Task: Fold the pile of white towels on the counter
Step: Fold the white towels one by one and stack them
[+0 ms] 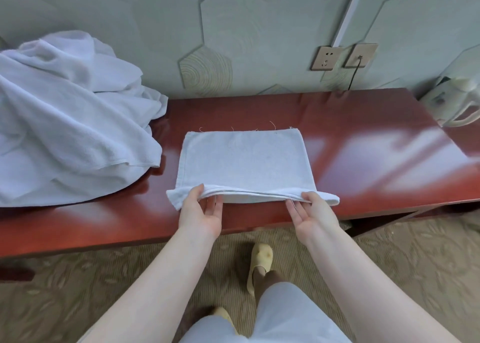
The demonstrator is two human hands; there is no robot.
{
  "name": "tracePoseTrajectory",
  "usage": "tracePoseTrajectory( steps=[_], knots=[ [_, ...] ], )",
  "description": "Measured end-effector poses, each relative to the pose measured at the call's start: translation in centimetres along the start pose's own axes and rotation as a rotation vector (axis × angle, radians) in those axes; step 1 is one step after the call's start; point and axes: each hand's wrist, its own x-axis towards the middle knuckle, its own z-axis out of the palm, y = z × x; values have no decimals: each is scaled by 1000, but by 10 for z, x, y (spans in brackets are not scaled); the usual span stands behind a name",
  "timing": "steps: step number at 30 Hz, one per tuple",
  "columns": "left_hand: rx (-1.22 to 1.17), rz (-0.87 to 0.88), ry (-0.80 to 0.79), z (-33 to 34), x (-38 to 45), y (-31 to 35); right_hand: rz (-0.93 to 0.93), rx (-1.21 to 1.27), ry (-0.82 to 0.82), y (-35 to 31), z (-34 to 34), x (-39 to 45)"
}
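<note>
A small white towel (244, 161) lies folded flat on the red-brown counter (350, 124), its near edge raised a little off the wood. My left hand (201, 210) pinches that near edge toward its left corner, thumb on top and fingers underneath. My right hand (310, 210) pinches the same edge toward its right corner in the same way. Both palms face up. A loose pile of white towels (65, 124) is heaped on the counter's left end.
A white electric kettle (457, 96) stands at the counter's far right by the wall. Two wall sockets (342, 57) sit above the counter, one with a black cord. Patterned carpet and my yellow slippers (259, 262) are below the counter's front edge.
</note>
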Motion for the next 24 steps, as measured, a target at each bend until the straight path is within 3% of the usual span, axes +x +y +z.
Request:
tracePoseTrajectory(
  steps=[11, 18, 22, 24],
  knots=[
    [-93, 61, 77, 128, 57, 25, 114, -137, -125, -57, 118, 62],
    [-38, 122, 171, 172, 113, 26, 154, -305, -93, -64, 162, 123],
    [38, 102, 191, 173, 132, 23, 111, -389, -14, -67, 174, 139],
    [61, 172, 229, 173, 138, 24, -23, -401, 30, -69, 172, 147]
  ],
)
